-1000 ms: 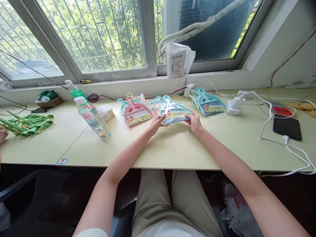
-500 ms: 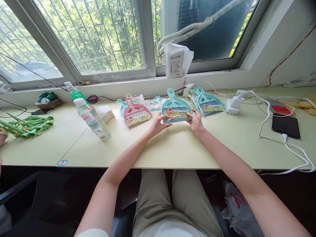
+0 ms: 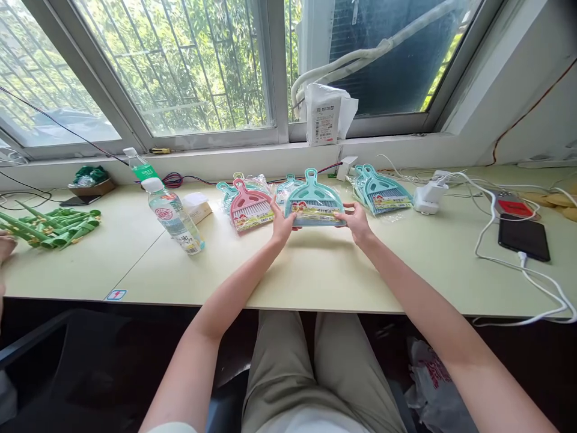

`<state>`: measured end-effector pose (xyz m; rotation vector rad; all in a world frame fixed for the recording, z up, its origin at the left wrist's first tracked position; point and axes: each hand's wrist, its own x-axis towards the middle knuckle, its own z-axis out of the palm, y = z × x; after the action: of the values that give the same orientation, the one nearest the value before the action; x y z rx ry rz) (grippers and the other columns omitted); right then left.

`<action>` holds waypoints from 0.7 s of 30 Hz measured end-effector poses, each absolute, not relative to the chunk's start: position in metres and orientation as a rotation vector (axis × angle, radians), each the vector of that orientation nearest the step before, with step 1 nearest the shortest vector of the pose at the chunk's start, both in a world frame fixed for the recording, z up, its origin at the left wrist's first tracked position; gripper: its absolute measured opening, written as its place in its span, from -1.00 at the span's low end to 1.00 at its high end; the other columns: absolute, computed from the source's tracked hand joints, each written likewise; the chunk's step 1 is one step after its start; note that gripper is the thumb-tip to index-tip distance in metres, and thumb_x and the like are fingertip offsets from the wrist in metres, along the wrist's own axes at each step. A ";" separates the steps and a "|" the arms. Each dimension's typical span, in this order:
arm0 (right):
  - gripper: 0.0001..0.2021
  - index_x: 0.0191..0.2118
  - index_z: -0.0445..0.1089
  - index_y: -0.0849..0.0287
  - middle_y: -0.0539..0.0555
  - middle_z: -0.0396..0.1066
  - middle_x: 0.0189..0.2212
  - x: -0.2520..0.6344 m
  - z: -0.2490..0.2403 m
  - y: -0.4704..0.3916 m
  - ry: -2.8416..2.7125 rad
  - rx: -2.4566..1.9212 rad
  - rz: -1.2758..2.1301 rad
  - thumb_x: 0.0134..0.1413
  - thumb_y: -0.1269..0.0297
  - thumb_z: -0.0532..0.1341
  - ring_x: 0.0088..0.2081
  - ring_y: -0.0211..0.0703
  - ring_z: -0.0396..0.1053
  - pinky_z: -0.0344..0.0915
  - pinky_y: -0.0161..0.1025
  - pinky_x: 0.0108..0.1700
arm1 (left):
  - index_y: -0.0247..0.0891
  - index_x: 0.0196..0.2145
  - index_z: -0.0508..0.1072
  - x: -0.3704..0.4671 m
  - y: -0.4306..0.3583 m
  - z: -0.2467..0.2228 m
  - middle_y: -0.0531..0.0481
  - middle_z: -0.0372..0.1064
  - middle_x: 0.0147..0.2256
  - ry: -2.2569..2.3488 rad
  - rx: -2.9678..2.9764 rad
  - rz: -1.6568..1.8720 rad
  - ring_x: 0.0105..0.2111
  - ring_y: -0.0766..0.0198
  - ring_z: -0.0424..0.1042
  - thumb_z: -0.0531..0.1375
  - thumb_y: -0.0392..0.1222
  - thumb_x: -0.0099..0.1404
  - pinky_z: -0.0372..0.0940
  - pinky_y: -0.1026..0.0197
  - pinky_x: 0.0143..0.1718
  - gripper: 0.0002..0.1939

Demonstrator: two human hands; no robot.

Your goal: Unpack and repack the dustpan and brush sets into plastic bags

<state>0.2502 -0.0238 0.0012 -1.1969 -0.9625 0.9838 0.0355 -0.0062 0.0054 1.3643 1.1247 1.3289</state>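
A teal mini dustpan and brush set (image 3: pixel 314 195) with a printed label is held upright over the desk, its handle pointing to the window. My left hand (image 3: pixel 283 225) grips its left lower corner, thumb on the front. At the right lower corner, my right hand (image 3: pixel 357 221) pinches the edge between thumb and fingers. Just left lies a pink dustpan set (image 3: pixel 251 207) in clear wrap, on top of a teal one (image 3: pixel 226 191). Behind the held set, another teal set (image 3: pixel 285 187) is partly hidden. More wrapped teal sets (image 3: pixel 382 191) lie to the right.
Two plastic bottles, the nearer one (image 3: pixel 175 219) leaning, stand left beside a tissue pack (image 3: pixel 196 207). Green stalks (image 3: pixel 58 227) lie far left near another person's hand (image 3: pixel 6 245). A white charger (image 3: pixel 429 195), cables and a black phone (image 3: pixel 523 236) occupy the right side.
The held dustpan set has turned from a slant to nearly level and faces me more squarely. My left hand has shifted to its left corner. The camera view has moved slightly.
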 end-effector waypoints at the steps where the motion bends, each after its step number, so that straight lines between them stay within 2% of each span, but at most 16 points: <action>1: -0.47 -0.25 0.20 0.09 0.01 0.44 -0.39 0.252 0.002 -0.023 -0.939 -1.194 0.959 -0.39 0.25 0.46 -0.36 -0.11 0.45 0.43 -0.22 -0.48 | 0.00 0.31 -0.13 0.034 -0.005 0.005 -0.09 0.41 -0.04 1.138 1.357 1.327 -0.57 0.46 0.39 0.16 -0.13 0.27 0.37 0.33 -0.53 -0.25; 3: -0.51 -0.26 0.21 0.08 -0.03 0.41 -0.40 0.257 0.005 -0.015 -0.864 -1.163 0.912 -0.36 0.31 0.44 -0.38 -0.16 0.46 0.43 -0.27 -0.51 | -0.03 0.30 -0.11 0.031 -0.003 0.003 -0.10 0.38 0.00 1.135 1.368 1.378 -0.61 0.49 0.37 0.10 -0.03 0.31 0.34 0.34 -0.53 -0.32; 6: -0.56 -0.27 0.20 0.06 -0.08 0.41 -0.40 0.262 0.018 0.017 -0.742 -1.071 0.884 -0.31 0.41 0.39 -0.39 -0.25 0.46 0.45 -0.34 -0.51 | -0.09 0.25 -0.04 0.027 0.000 -0.002 -0.08 0.38 -0.01 1.121 1.398 1.475 -0.56 0.46 0.42 -0.02 0.10 0.38 0.29 0.36 -0.54 -0.43; 10: -0.59 -0.28 0.17 0.05 -0.11 0.40 -0.41 0.248 0.036 0.080 -0.745 -1.006 0.883 -0.24 0.42 0.38 -0.37 -0.30 0.45 0.46 -0.35 -0.44 | -0.19 0.13 0.11 0.026 0.005 -0.006 0.01 0.43 -0.24 1.234 1.434 1.420 -0.62 0.45 0.36 -0.09 0.05 0.41 0.20 0.36 -0.58 -0.57; 13: -0.62 -0.33 0.14 0.06 -0.08 0.35 -0.47 0.221 0.030 0.110 -0.997 -1.250 0.768 -0.17 0.35 0.40 -0.37 -0.22 0.42 0.46 -0.22 -0.36 | -0.23 -0.02 0.26 0.026 0.005 -0.008 0.10 0.40 -0.40 1.260 1.560 1.284 -0.67 0.46 0.30 -0.08 -0.05 0.41 0.21 0.34 -0.53 -0.69; 14: -0.66 -0.36 0.15 0.07 -0.05 0.34 -0.48 0.211 0.025 0.114 -1.174 -1.380 0.653 -0.12 0.32 0.38 -0.34 -0.18 0.41 0.46 -0.17 -0.31 | -0.23 -0.08 0.30 0.025 0.005 -0.008 0.11 0.39 -0.43 1.257 1.607 1.236 -0.68 0.47 0.29 -0.07 -0.07 0.40 0.21 0.34 -0.53 -0.72; 16: -0.67 -0.42 0.18 0.08 0.01 0.33 -0.48 0.193 0.012 0.116 -1.267 -1.447 0.536 -0.13 0.34 0.40 -0.22 -0.06 0.40 0.40 -0.03 -0.14 | -0.24 -0.18 0.36 0.024 0.005 -0.009 0.11 0.40 -0.45 1.244 1.683 1.145 -0.69 0.47 0.27 -0.04 -0.09 0.38 0.21 0.33 -0.52 -0.75; 18: -0.70 -0.43 0.21 0.09 0.09 0.36 -0.39 0.183 0.003 0.114 -1.322 -1.469 0.402 -0.11 0.28 0.41 -0.07 0.06 0.34 0.30 0.06 0.00 | -0.25 -0.24 0.39 0.021 0.008 -0.009 0.10 0.41 -0.47 1.238 1.720 1.084 -0.69 0.47 0.26 -0.03 -0.11 0.36 0.19 0.33 -0.52 -0.75; 21: -0.76 -0.34 0.29 0.11 0.19 0.38 -0.14 0.196 0.002 0.108 -1.397 -1.499 0.203 -0.03 0.20 0.37 0.08 0.15 0.23 0.11 0.15 0.15 | -0.26 -0.26 0.41 0.018 0.013 -0.010 0.09 0.41 -0.48 1.263 1.718 1.036 -0.70 0.47 0.26 -0.02 -0.15 0.35 0.18 0.34 -0.55 -0.76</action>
<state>0.1956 0.1076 0.0024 -1.4991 -1.3971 0.2035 0.0177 0.0131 -0.0104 1.7184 1.2626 1.0361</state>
